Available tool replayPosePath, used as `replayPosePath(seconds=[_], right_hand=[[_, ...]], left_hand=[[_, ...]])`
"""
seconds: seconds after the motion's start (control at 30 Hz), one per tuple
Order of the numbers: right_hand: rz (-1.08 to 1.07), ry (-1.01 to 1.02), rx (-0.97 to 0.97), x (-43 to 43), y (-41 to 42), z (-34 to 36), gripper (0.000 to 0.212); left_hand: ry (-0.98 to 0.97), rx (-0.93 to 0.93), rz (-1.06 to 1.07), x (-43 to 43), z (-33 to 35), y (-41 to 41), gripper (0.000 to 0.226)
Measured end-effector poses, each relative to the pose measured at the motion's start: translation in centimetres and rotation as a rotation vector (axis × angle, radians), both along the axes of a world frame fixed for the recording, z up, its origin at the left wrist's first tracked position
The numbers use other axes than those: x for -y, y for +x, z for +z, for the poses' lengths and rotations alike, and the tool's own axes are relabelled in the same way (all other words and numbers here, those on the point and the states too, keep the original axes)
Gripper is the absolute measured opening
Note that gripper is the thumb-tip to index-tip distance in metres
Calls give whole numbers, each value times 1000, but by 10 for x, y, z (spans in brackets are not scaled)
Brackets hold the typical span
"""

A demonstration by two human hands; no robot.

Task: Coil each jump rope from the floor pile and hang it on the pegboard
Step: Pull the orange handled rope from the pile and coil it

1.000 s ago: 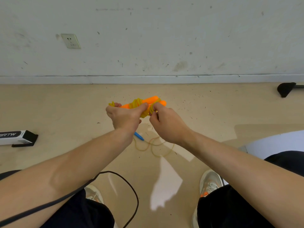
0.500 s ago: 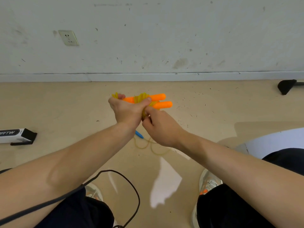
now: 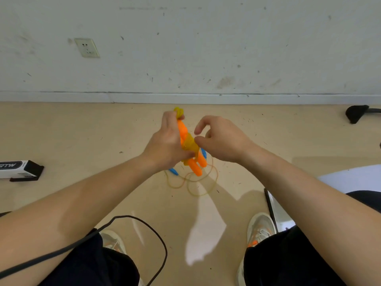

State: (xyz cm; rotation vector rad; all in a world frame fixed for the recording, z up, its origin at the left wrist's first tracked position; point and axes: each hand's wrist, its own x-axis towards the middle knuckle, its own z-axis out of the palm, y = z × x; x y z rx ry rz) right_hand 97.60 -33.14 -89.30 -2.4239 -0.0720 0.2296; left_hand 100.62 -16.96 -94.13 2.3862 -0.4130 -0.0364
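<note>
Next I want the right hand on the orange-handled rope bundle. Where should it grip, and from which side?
Probably the yellow cord wrap at the middle of the orange-handled rope bundle, coming in from the right. The left hand grips the bundle's left side, the wrap binds both handles together, and the right hand sits just beside it.

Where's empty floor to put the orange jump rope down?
Bare floor lies between the black-and-white box and the left hand holding the orange rope, and between the right hand and the black stand foot. Crowded below the hands: a blue-handled rope.
</note>
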Motion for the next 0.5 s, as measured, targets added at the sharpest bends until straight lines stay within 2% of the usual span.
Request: replayPosePath(seconds=[0.2,0.23,0.27,0.33,0.37,0.4,0.47,0.5], right_hand=[[70,617,-661,19,0,8,27],[77,742,-740,22,1,6,32],[90,885,-798,26,3,6,39],[133,1109,-830,29,4,3,48],[162,1153,-798,28,4,1,46],[185,1152,-742,27,2,0,39],[195,1054,-582,18,-2,-2,20],[182,986,-496,13,-5,0,14]], left_hand=[[3,-79,-149,-1,7,-9,102],[-5,-109,-160,-2,12,-8,95],[33,-135,-183,-3,17,-8,80],[196,-187,-213,-7,28,-8,33],[213,-167,-215,-9,31,-8,32],[163,-135,-225,-11,33,-7,47],[-43,-160,-206,-10,38,-8,94],[-161,-208,-225,-9,40,-10,104]])
